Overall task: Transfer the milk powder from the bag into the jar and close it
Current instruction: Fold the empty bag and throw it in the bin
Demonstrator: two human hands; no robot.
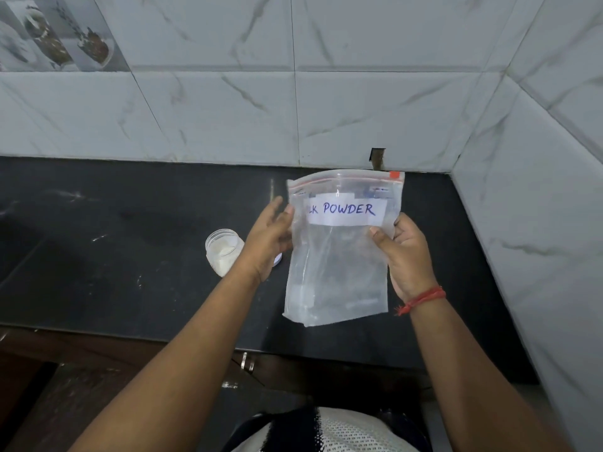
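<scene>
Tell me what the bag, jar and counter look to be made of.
Bag: thin clear plastic film, glossy and creased, with a red zip strip. Jar: translucent, probably plastic, though glass is possible; white powder shows through. Counter: dark polished stone, likely granite, judging by its faint reflections.

Bare forearms; red thread bracelet (421, 300) on right wrist; white mesh top (336, 432).

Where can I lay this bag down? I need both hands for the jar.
The counter is bare left of the jar, back to the wall. The right corner behind the bag also looks free. It is crowded only around the jar, where the left hand hovers.
</scene>
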